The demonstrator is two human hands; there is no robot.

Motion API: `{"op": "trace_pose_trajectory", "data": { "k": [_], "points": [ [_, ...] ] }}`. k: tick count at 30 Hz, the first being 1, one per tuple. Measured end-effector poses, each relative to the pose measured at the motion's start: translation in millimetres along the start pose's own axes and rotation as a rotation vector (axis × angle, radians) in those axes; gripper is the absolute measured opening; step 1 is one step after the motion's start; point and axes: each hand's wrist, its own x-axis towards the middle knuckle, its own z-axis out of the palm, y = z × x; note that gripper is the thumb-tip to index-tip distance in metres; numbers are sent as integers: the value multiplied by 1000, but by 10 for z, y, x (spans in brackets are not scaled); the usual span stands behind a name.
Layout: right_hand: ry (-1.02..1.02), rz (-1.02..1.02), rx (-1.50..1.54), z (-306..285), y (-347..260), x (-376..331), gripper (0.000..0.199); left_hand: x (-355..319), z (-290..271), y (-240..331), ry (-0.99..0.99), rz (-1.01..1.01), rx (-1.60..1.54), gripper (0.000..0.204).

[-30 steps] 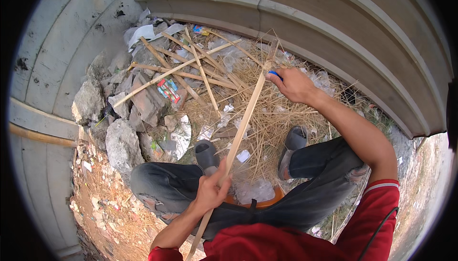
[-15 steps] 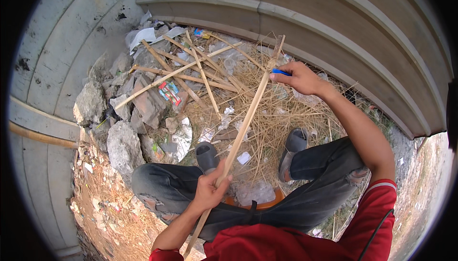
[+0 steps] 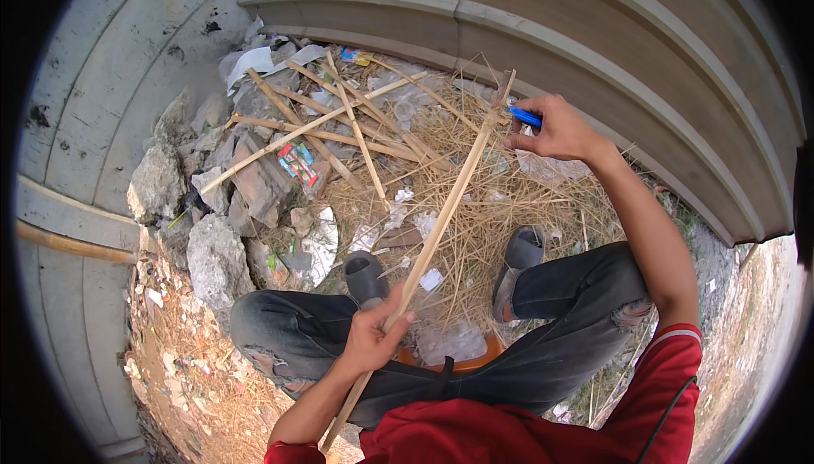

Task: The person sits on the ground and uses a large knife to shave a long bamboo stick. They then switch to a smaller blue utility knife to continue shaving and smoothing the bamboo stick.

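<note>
A long, pale split-bamboo stick (image 3: 454, 197) slants from beside my left hip up toward the metal wall, its far end frayed. My left hand (image 3: 373, 333) is wrapped round its lower part, above my left thigh. Close to the far end, my right hand (image 3: 561, 129) is closed on a short blue-handled tool (image 3: 526, 116). The tool's tip points at the stick; its working edge is too small to make out. Whether tool and stick touch, I cannot tell.
Several bamboo sticks (image 3: 360, 142) lie crossed ahead on the left, beside broken concrete lumps (image 3: 219, 261). Straw-like shavings (image 3: 475, 244) cover the ground between my sandals. A ribbed metal wall (image 3: 577, 32) closes the far side, and a pale panel (image 3: 102, 83) the left.
My right hand and the blue-handled tool have shifted slightly right and up, away from the stick. The stick's far end has tilted a little right; my left hand keeps its grip.
</note>
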Motion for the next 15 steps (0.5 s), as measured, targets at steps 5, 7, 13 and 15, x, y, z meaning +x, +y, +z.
{"op": "trace_pose_trajectory", "data": {
  "k": [5,7,13,15],
  "points": [
    [236,-288,-145,77,-102,83,34,-17,13,-81,-13,38,25,49],
    [223,-345,-177,123,-63,95,31,-3,12,-83,-32,98,53,54],
    [131,-239,-134,104,71,137,17,-5,23,-144,-53,147,107,56],
    [140,-172,-40,157,159,151,16,-1,17,-117,-64,139,96,56]
  ]
}}
